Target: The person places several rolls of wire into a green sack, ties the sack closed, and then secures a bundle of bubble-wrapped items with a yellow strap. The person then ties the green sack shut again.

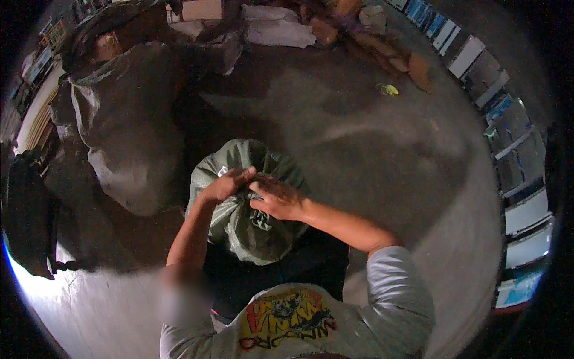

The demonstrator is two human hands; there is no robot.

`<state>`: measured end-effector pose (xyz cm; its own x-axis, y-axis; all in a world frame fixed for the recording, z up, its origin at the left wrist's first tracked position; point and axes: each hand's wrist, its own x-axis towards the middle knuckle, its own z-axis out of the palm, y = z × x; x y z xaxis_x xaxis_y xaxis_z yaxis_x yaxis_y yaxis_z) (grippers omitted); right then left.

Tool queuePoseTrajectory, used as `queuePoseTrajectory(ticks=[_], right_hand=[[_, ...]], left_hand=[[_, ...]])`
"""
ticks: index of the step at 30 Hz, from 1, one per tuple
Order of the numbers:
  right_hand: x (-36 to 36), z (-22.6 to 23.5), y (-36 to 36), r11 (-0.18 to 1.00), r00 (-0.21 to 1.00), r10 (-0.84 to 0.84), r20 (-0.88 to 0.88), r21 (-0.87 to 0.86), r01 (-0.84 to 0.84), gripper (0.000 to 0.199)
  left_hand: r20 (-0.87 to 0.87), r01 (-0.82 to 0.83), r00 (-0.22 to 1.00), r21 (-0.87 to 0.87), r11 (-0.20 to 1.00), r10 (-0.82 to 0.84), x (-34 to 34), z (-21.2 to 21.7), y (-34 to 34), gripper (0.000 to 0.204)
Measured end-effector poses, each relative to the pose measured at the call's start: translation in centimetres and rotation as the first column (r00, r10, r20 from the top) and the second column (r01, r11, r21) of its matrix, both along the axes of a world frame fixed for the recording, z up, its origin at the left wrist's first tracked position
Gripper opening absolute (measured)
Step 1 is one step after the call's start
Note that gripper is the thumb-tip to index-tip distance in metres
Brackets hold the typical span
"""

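1. The green woven sack sits just off the view's centre, toward 8 o'clock.
2. Left hand bends over its gathered top at 11 o'clock.
3. Right hand curls there at 3 o'clock; I cannot tell how firmly either grips.

The widest room lies right of and beyond the green woven sack, over the open floor. There only a small yellow scrap lies in the way before the pale sacks and brown cardboard at the far edge. A curved row of panels bounds the right. Leftward, a bulky large sack blocks the path, with a dark strip before it. Atop the green woven sack, left grip and right grip crowd the middle.
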<state>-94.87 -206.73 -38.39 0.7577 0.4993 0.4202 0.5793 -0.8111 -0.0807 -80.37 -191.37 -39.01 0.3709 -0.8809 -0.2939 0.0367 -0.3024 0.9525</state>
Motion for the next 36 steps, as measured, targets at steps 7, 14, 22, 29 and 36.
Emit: queuePoseTrajectory(ticks=[7,14,22,29,36], right_hand=[[-0.7,-3.3,0.8,0.986,0.998,-0.049,-0.034,0.16,0.054,0.031],[-0.9,-4.4,1.0,0.893,1.0,0.022,0.014,0.449,-0.026,0.026],[-1.7,-5.9,1.4,0.762,0.975,-0.177,0.132,0.646,0.051,0.026],[-2.3,-4.8,2.7,0.712,0.827,-0.547,0.125,0.588,0.382,0.034],[-3.8,-0.8,3.3,0.762,0.94,-0.34,0.007,0.588,0.271,0.039]], left_hand=[[0.015,-0.167,0.984,-0.292,0.942,0.178,-4.1,-0.5,1.0,0.057],[0.369,-0.071,0.921,-0.15,0.986,0.123,-4.0,-0.1,1.8,0.038],[0.789,-0.034,0.462,-0.442,0.897,0.406,-4.8,-1.9,1.3,0.017],[0.531,-0.58,0.54,-0.329,0.746,0.653,-3.3,-2.7,0.1,0.029],[0.107,-0.513,0.785,-0.44,0.737,0.61,-5.0,-0.9,0.2,0.029]])
